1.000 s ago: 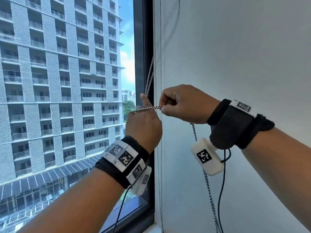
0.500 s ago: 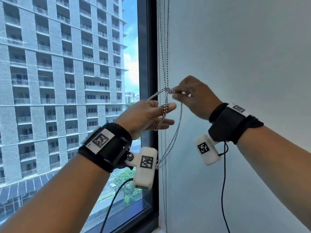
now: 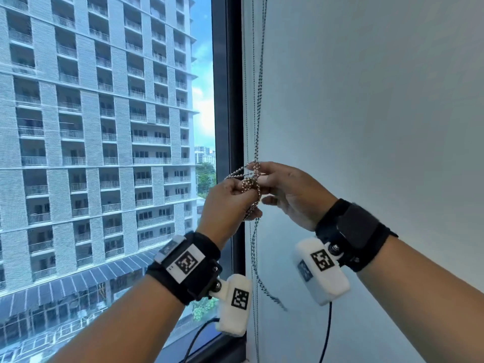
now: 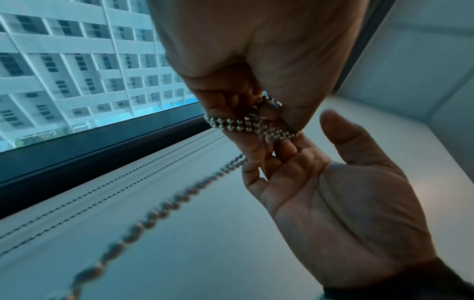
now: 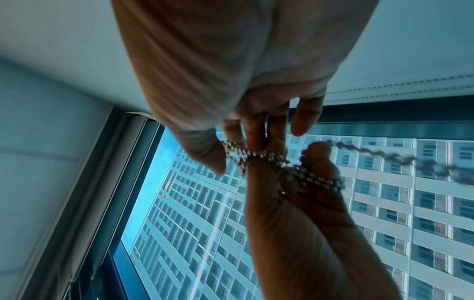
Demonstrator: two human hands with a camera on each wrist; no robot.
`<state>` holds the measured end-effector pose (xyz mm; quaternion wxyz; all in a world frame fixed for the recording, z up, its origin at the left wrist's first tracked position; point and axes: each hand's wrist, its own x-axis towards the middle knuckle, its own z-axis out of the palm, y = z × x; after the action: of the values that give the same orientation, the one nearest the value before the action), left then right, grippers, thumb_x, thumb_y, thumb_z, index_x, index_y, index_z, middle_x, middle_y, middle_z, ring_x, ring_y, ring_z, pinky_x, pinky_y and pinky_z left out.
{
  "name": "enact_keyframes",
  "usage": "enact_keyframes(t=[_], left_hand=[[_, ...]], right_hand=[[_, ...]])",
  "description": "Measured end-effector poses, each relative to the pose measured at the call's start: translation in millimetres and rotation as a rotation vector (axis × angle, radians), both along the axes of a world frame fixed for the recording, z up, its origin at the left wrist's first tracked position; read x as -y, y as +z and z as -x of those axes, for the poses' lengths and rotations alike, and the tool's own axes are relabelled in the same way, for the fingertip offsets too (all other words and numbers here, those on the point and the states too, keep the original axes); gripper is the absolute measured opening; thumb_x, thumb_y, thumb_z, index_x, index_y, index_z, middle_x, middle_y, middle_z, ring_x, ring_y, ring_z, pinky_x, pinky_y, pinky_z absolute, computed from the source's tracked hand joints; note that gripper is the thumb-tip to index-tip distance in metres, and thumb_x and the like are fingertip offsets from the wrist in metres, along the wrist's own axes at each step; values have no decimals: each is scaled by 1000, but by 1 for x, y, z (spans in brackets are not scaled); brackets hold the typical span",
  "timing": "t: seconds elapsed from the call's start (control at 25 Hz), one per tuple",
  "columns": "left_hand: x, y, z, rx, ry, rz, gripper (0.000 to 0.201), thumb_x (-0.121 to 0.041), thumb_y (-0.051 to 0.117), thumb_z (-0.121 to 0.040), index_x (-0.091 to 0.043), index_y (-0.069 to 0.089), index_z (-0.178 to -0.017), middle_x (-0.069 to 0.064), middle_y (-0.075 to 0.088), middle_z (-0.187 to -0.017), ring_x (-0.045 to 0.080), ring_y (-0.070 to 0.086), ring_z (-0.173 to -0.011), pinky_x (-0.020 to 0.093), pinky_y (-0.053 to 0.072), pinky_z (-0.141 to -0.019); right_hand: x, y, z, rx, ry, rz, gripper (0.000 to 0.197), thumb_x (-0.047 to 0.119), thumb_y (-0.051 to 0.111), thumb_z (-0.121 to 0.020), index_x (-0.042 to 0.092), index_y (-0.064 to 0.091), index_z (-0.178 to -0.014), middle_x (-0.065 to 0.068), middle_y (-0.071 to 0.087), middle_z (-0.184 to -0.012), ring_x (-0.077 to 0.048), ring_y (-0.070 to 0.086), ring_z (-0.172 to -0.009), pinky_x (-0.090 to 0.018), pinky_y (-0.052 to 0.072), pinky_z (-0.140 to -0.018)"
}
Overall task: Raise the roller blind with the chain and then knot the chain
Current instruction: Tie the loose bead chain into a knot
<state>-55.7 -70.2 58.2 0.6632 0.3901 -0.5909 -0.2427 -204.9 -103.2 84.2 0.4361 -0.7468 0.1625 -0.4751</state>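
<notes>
A silver bead chain (image 3: 258,113) hangs down the wall edge beside the window. At chest height it is bunched into loops (image 3: 248,184) between my two hands. My left hand (image 3: 242,191) has its fingers curled round the loops (image 4: 246,124). My right hand (image 3: 258,176) reaches in from the right with fairly straight fingers (image 5: 256,130) touching the loop, one strand draped over its index finger, thumb held apart. Its palm (image 4: 346,192) faces up and open. The chain's loose tail (image 3: 255,258) hangs below the hands, blurred at its end. No blind fabric shows in the head view.
The dark window frame (image 3: 226,100) runs upright just left of the chain, with uncovered glass (image 3: 104,153) and a tall building beyond. A plain white wall (image 3: 366,127) fills the right side. Two thin cords (image 3: 247,74) hang beside the chain.
My hands have dropped lower and closed in on each other. The left hand went from flat fingers under the chain to gripping the bunched loops. The tail below swings.
</notes>
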Motion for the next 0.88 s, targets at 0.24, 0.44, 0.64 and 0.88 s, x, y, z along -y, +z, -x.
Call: enact_keyframes(t=[0.24,0.44,0.64,0.88], left_hand=[[-6,-14,-3,-64,-109,44,22,-3,74,-76,0,66,-96,21,66,-78,29,66,-74,45,58,-77],[-15,-25,-11,-192,-244,27,21,5,68,-85,-1,69,-105,20,72,-90,25,71,-82,36,59,-80],[-12,-6,-32,-403,-225,42,17,3,59,-90,-2,69,-103,6,69,-74,20,65,-74,29,60,-71],[-17,2,-30,-97,9,122,21,-32,63,-95,-18,77,-89,0,62,-70,8,60,-72,26,45,-76]], right_hand=[[0,-22,-9,133,-55,15,41,6,73,-78,7,58,-116,-9,73,-96,-21,67,-86,-31,51,-75],[-2,-28,-8,137,-120,11,39,-3,66,-84,13,57,-118,-10,67,-93,-4,63,-66,-13,46,-59],[6,-41,0,143,-158,-25,40,-8,59,-81,10,59,-117,-8,74,-86,-11,53,-59,-21,44,-53],[17,-63,-4,86,-176,-62,17,2,62,-88,12,70,-100,0,67,-75,-13,52,-55,-26,36,-57]])
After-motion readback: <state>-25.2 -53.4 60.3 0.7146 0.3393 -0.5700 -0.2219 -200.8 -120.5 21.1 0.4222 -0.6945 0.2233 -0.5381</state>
